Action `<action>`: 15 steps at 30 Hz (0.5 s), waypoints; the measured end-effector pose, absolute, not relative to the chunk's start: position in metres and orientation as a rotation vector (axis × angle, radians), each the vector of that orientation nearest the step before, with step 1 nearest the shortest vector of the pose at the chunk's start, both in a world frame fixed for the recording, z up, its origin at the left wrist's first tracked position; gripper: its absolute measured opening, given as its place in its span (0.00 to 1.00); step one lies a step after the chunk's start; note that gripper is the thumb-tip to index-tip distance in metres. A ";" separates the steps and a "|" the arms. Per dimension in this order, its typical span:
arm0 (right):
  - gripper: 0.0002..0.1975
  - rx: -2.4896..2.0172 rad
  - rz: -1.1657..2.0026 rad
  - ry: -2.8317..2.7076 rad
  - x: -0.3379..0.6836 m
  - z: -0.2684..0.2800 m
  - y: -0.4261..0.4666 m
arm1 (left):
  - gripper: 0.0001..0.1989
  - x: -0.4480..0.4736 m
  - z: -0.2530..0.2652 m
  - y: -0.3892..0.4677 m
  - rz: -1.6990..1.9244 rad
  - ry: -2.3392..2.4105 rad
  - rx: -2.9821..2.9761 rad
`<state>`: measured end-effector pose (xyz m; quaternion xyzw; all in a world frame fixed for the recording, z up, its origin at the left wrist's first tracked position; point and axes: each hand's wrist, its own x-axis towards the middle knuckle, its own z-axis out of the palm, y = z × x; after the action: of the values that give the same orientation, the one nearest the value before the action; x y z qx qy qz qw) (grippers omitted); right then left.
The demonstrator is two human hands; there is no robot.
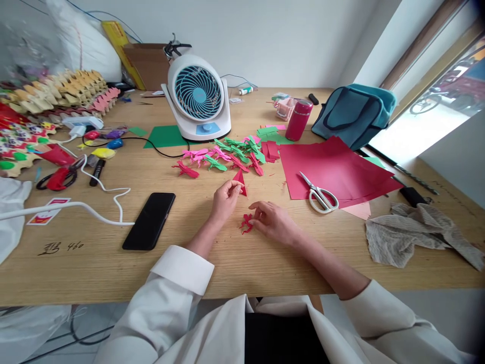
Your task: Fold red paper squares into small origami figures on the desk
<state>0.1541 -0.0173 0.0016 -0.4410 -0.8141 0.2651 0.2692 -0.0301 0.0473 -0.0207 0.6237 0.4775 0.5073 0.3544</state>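
Pinched in the fingers of my left hand (227,198) is a folded red paper piece (240,178) with a pointed top. My right hand (273,220) lies low over the table, thumb and fingers curved at a small red paper cutting (247,223) with ragged edges; whether it grips the cutting I cannot make out. Just beyond my hands lies a loose pile of folded paper figures (232,151) in pink, green and red. To the right, white-handled scissors (322,199) rest partly on large red paper sheets (326,164).
A white fan (199,96) stands behind the paper figures. A black phone (149,221) with a white cable lies left of my arm. At the right are a red flask (299,120), a teal bag (348,117) and a grey cloth (401,232).
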 end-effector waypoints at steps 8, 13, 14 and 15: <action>0.26 -1.525 0.318 -2.390 0.129 0.011 -0.035 | 0.06 -0.030 -0.023 0.046 1.282 1.261 1.651; 0.23 -1.578 0.275 -2.385 0.122 0.010 -0.038 | 0.06 -0.029 -0.020 0.045 1.273 1.262 1.686; 0.23 -1.582 0.267 -2.369 0.123 0.009 -0.037 | 0.05 -0.029 -0.020 0.044 1.274 1.258 1.684; 0.23 -1.584 0.259 -2.347 0.124 0.009 -0.036 | 0.05 -0.029 -0.020 0.045 1.275 1.258 1.681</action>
<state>0.1243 -0.0362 0.0093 -0.5510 -0.8162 0.0900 0.1485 -0.0290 0.0446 -0.0205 0.6447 0.4822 0.4888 0.3361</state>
